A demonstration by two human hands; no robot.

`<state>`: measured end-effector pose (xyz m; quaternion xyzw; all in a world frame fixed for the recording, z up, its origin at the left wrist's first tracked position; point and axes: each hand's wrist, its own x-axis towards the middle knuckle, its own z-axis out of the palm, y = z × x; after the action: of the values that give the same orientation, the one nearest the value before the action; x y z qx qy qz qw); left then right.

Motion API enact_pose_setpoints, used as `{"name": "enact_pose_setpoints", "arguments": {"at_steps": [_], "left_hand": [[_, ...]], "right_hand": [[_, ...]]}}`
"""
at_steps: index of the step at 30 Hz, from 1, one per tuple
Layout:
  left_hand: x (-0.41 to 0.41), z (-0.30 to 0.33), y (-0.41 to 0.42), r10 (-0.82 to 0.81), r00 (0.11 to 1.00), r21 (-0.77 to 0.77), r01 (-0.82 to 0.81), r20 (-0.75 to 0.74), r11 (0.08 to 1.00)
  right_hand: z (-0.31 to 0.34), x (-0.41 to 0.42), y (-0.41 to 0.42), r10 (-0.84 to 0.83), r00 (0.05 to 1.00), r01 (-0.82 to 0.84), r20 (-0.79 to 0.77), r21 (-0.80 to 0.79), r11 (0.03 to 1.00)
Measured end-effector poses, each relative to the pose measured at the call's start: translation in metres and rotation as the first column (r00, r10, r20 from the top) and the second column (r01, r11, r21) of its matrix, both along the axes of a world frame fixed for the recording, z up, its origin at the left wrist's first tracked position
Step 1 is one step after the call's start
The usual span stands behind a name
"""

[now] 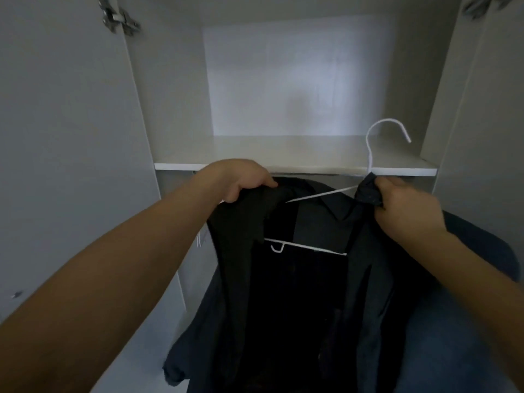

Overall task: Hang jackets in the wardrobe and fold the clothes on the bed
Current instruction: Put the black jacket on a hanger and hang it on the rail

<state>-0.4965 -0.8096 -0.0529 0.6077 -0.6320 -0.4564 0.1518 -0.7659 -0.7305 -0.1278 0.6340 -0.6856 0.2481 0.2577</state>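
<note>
A dark jacket (312, 293) is held up in front of an open wardrobe (175, 114), draped on a white hanger (320, 192). The left hand (243, 180) is closed over the jacket's left shoulder, fingers curled round the cloth. The right hand (405, 208) is closed on a bunch of fabric at the collar, just where the hanger's neck rises; whether the wire itself is also pinched there cannot be told.

The hanger's long axis runs from one hand to the other, tilted, with the end by the right hand higher. One slanted arm of the wire is bare between the hands, so the jacket is judged not yet fully seated on that side. The lower bar (306, 248) is seen below both hands, inside the open front.

The hook (385, 129) stands directly above the right hand, with its opening turned away from the left hand. It is seen against the shelf (283, 165), whose front edge lies just beyond both hands. No rail is visible; it is presumably under the shelf, hidden behind the jacket and hands, but that cannot be confirmed.

The right hand is the nearer to the hook and would be expected to guide it. For the hook to catch on a rail below the shelf, it would probably have to be brought down under the shelf edge and pushed inward, while the left hand steadies the far shoulder. The cloth could slip off the bare wire arm if the tilt is increased.
</note>
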Motion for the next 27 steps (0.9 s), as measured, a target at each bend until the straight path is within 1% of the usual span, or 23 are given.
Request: {"name": "enact_pose_setpoints", "arguments": {"at_steps": [1, 2, 3, 4, 6, 8, 9, 11, 14, 17, 19, 21, 22, 24, 25, 26, 27], "left_hand": [[0.001, 0.002, 0.0, 0.008, 1.0, -0.008, -0.007, 0.025, 1.0], [0.001, 0.003, -0.001, 0.017, 1.0, -0.007, -0.017, 0.003, 1.0], [-0.001, 0.004, -0.001, 0.031, 0.997, -0.003, -0.032, -0.071, 0.999], [-0.007, 0.006, 0.001, 0.042, 0.983, 0.004, -0.042, -0.18, 0.999], [-0.026, 0.01, 0.006, 0.039, 0.925, -0.005, -0.045, -0.377, 0.999], [-0.046, 0.014, 0.012, 0.022, 0.869, -0.044, -0.05, -0.494, 0.998], [-0.052, 0.016, 0.014, 0.025, 0.846, -0.062, -0.069, -0.532, 0.996], [-0.059, 0.022, 0.015, 0.042, 0.802, -0.082, -0.113, -0.596, 0.99], [-0.064, 0.034, 0.017, 0.059, 0.73, -0.069, -0.144, -0.681, 0.987], [-0.07, 0.043, 0.018, 0.043, 0.691, -0.124, -0.189, -0.721, 0.974], [-0.072, 0.047, 0.017, 0.05, 0.65, -0.136, -0.232, -0.759, 0.963], [-0.071, 0.049, 0.016, 0.042, 0.606, -0.14, -0.251, -0.794, 0.958], [-0.071, 0.049, 0.019, 0.019, 0.583, -0.152, -0.243, -0.812, 0.958], [-0.069, 0.037, 0.028, -0.046, 0.538, -0.206, -0.24, -0.842, 0.949], [-0.068, 0.018, 0.032, -0.089, 0.543, -0.289, -0.296, -0.835, 0.91], [-0.066, -0.011, 0.034, -0.135, 0.604, -0.432, -0.379, -0.786, 0.818], [-0.065, -0.05, 0.038, -0.159, 0.695, -0.579, -0.424, -0.701, 0.697]], "right_hand": [[0.006, -0.001, 0.002, -0.013, 1.0, 0.013, -0.009, -0.015, 1.0], [0.011, 0.0, 0.002, -0.009, 1.0, 0.008, -0.02, -0.015, 1.0], [0.014, 0.003, 0.004, 0.009, 1.0, -0.009, -0.029, -0.007, 1.0], [0.015, 0.008, 0.005, 0.035, 0.999, -0.035, -0.032, 0.005, 0.999], [0.015, 0.026, 0.007, 0.124, 0.992, -0.123, -0.016, 0.027, 0.992], [0.015, 0.045, 0.01, 0.229, 0.973, -0.229, 0.038, 0.01, 0.973], [0.017, 0.051, 0.012, 0.255, 0.963, -0.256, 0.081, 0.004, 0.967], [0.021, 0.054, 0.014, 0.245, 0.958, -0.25, 0.149, 0.014, 0.968], [0.023, 0.051, 0.015, 0.21, 0.969, -0.215, 0.133, 0.029, 0.976], [0.022, 0.054, 0.015, 0.196, 0.974, -0.203, 0.115, 0.054, 0.978], [0.02, 0.059, 0.013, 0.183, 0.98, -0.185, 0.08, 0.012, 0.983], [0.02, 0.06, 0.007, 0.158, 0.985, -0.153, 0.063, -0.07, 0.986], [0.021, 0.059, 0.004, 0.145, 0.985, -0.137, 0.088, -0.094, 0.986], [0.027, 0.055, -0.002, 0.141, 0.966, -0.125, 0.218, -0.085, 0.988], [0.029, 0.053, -0.005, 0.148, 0.942, -0.13, 0.301, -0.081, 0.988], [0.031, 0.051, -0.008, 0.152, 0.915, -0.126, 0.374, -0.094, 0.988], [0.031, 0.051, -0.011, 0.151, 0.891, -0.112, 0.428, -0.115, 0.987]]}}
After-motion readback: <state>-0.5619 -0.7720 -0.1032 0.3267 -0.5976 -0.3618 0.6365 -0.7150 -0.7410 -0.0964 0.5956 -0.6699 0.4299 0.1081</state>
